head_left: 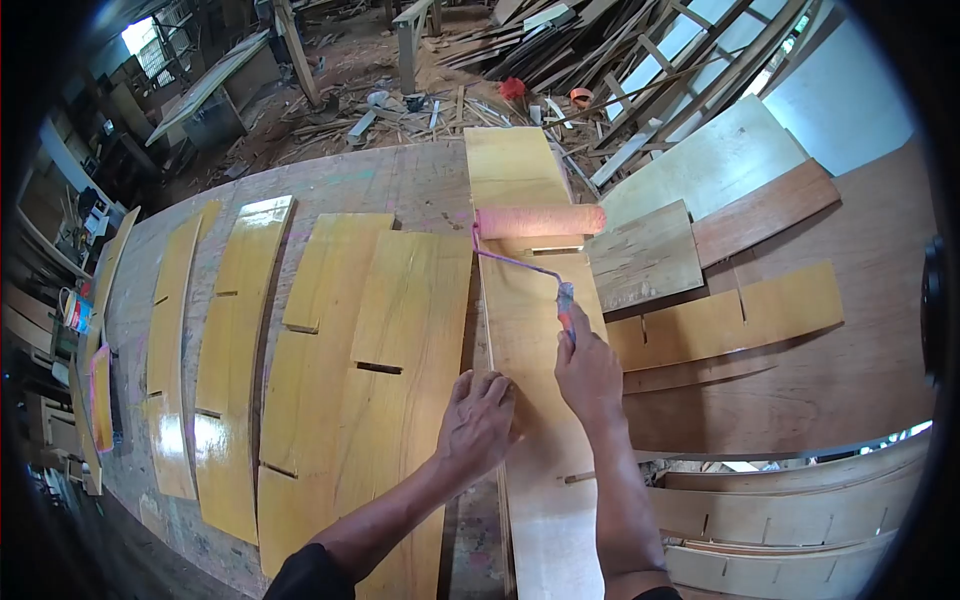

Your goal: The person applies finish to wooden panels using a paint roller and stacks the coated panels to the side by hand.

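My right hand [588,370] is wrapped around the handle of a paint roller [540,221]. Its pinkish sleeve lies across a long, slotted wooden board [525,330], toward the far part. Beyond the roller the board looks yellowish; the near end is paler and reflects light. At the board's left edge is my left hand [476,420], with curled fingers closed against that edge; the fingertips are partly hidden. Left of this hand lie yellowish slotted boards [390,300], glossy in places.
The boards rest on a stained worktable [420,180]. To the right are a loose slotted strip [740,318], a reddish plank [765,212] and a brown panel [870,300]. A small bucket [75,310] stands far left. Scrap wood [540,50] litters the floor behind.
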`<action>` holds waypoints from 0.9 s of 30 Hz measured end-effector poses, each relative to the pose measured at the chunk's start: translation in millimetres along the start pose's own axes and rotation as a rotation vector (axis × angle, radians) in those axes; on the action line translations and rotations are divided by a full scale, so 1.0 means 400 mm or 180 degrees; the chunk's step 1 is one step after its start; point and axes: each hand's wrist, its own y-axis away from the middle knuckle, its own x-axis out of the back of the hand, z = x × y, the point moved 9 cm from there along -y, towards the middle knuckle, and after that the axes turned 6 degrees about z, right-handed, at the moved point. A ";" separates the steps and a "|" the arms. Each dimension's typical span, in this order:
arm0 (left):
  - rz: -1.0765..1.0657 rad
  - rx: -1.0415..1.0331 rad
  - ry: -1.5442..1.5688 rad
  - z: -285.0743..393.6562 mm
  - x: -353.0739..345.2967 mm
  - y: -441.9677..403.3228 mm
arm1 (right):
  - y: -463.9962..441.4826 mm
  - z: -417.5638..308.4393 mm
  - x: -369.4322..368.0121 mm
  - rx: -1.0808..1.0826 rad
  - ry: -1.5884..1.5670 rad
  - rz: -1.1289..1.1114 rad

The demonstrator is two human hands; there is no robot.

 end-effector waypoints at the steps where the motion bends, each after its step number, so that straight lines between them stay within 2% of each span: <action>1: 0.0157 0.0018 0.0031 0.000 0.000 0.006 | 0.030 0.011 0.008 -0.0078 -0.0009 -0.0001; 3: 0.0258 0.0013 0.0017 0.022 -0.012 0.045 | -0.052 0.009 -0.027 0.0111 0.0303 0.0013; 6: 0.0727 0.0084 -0.0368 0.065 0.023 0.095 | -0.164 -0.007 -0.052 0.0046 -0.0011 0.0026; 8: 0.0833 0.0119 -0.0053 0.103 0.032 0.167 | -0.162 -0.006 -0.057 0.0114 0.0069 -0.0004; 11: 0.0792 0.0144 0.0126 0.186 0.053 0.300 | 0.066 0.015 0.017 0.0232 0.0024 0.0114; 16: 0.0406 -0.0055 0.0457 0.356 0.014 0.518 | 0.632 0.098 0.165 0.0202 0.0230 0.0194; 20: 0.0064 -0.0222 0.0425 0.434 -0.046 0.609 | 0.751 0.105 0.223 0.0154 0.0400 0.0123; 27: 0.0209 -0.0034 0.0128 0.474 -0.054 0.634 | 0.359 0.069 0.094 0.0143 -0.0038 0.0066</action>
